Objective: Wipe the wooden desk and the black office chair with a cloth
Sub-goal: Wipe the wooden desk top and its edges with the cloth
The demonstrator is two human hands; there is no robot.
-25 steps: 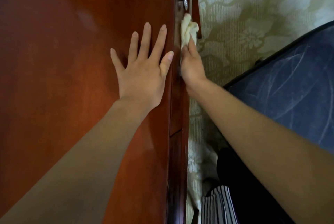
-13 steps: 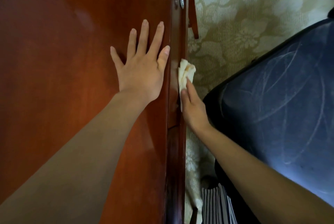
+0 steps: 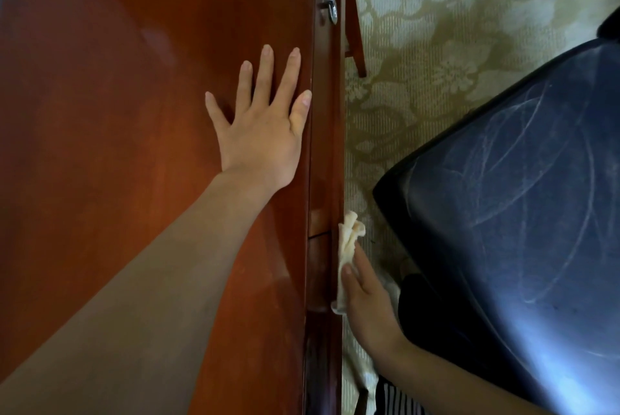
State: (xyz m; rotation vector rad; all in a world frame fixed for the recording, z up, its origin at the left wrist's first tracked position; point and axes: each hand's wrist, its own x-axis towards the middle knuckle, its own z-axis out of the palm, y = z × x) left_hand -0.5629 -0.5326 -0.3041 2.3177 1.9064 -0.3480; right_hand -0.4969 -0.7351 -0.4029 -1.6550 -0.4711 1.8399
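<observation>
Cloth (image 3: pixel 349 242) lies pressed to the table (image 3: pixel 100 146) edge under our right grip (image 3: pixel 367 300), fingers apparently straight; up-left of it, our left grip (image 3: pixel 265 136) rests spread flat on top.

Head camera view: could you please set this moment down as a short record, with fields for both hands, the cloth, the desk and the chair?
left hand: flat on top of the desk, fingers spread, near its edge
right hand: straight fingers press the cloth to the desk's side face
cloth: pale, bunched, between right hand and desk
desk: glossy reddish wood
chair: black seat with pale streaks, right of the desk, untouched
</observation>
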